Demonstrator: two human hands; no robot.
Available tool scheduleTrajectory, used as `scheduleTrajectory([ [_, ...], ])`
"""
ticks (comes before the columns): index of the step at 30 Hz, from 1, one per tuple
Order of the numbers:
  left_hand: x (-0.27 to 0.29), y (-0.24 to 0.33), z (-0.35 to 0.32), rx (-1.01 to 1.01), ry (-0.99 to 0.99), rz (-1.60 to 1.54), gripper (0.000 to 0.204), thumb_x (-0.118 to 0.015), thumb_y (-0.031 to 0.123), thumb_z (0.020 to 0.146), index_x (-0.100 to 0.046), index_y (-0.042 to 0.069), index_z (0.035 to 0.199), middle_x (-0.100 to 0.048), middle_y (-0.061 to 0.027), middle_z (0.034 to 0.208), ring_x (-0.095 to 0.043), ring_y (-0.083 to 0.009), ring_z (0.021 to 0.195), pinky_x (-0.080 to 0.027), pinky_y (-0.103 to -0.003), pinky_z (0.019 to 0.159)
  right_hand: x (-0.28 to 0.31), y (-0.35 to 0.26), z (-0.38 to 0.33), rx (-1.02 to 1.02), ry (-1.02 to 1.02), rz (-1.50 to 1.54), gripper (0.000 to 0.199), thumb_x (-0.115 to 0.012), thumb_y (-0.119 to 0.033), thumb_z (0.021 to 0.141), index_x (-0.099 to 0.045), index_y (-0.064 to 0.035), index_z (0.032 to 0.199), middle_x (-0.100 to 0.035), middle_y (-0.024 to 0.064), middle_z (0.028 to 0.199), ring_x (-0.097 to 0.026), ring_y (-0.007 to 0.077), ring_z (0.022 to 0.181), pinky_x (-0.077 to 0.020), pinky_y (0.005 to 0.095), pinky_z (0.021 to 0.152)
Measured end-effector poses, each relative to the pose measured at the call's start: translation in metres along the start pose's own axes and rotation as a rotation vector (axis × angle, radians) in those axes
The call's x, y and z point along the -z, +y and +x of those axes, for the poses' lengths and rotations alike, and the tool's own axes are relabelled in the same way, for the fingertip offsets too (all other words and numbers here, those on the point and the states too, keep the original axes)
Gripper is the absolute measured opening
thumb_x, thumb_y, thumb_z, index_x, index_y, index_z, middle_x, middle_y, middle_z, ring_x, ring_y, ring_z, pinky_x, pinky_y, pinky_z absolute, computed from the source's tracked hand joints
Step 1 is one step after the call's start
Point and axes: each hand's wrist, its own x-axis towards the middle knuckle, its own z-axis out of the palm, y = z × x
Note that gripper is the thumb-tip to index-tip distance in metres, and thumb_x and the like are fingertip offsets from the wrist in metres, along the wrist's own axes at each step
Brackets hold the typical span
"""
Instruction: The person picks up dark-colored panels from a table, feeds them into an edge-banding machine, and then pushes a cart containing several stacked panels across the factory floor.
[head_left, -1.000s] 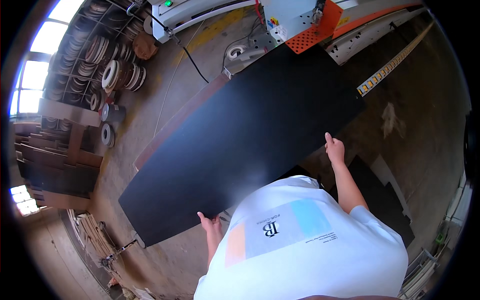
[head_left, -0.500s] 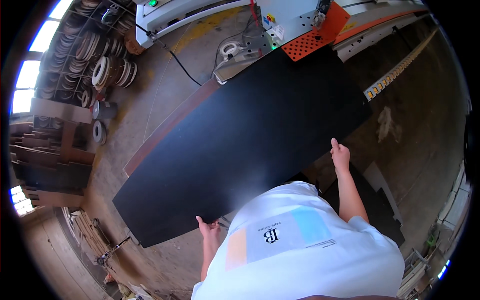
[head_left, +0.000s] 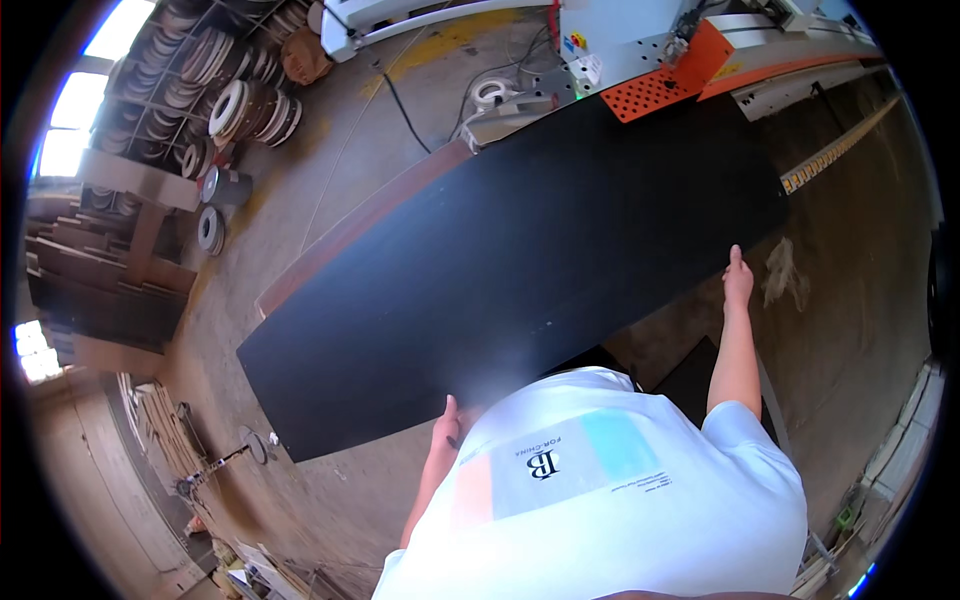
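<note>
A large black board (head_left: pixel 480 270) stretches across the middle, its far right end next to an orange perforated plate (head_left: pixel 655 95) on a machine. My left hand (head_left: pixel 446 430) holds the board's near edge left of my body, thumb on top and the other fingers mostly hidden. Farther right along the same edge, my right hand (head_left: pixel 738 282) grips the board close to its right end, thumb up and fingers curled under. A brown strip of board (head_left: pixel 350 235) shows along the black board's far side.
The machine with an orange rail (head_left: pixel 800 72) stands at the far right, a roller track (head_left: pixel 835 155) beside it. Rolls of edging (head_left: pixel 235 110) fill a rack at the far left. Stacked brown boards (head_left: pixel 110 280) lie below it. A white scrap (head_left: pixel 785 272) lies on the floor.
The whole view has shifted, so machine and board appear farther right. My right hand has moved right along the near edge, and my left hand has also shifted right.
</note>
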Motion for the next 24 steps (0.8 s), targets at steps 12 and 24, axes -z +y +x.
scheduleTrajectory([
  [12,0.181,0.055,-0.014,-0.441,0.597,-0.078,0.069,-0.047,0.062,0.104,-0.050,0.000,0.134,-0.067,-0.0172,0.112,-0.069,-0.0310,0.094,-0.056,-0.039,0.070,-0.057,0.009,-0.107,-0.016,-0.084,0.010,0.071,-0.057,-0.068,0.096,-0.052,-0.0066,0.061,-0.051,0.0030,0.057,-0.052,0.0144,0.050,-0.0406,0.0296,0.052],
  [24,0.361,0.144,-0.046,-0.478,0.818,-0.034,0.062,-0.054,0.064,0.100,-0.062,0.005,0.117,-0.068,-0.0087,0.091,-0.063,-0.0218,0.069,-0.049,-0.033,0.054,-0.136,0.025,-0.306,0.032,-0.349,-0.150,0.067,-0.056,-0.062,0.099,-0.063,-0.0040,0.066,-0.064,0.0086,0.062,-0.065,0.0206,0.063,-0.0502,0.0368,0.070],
])
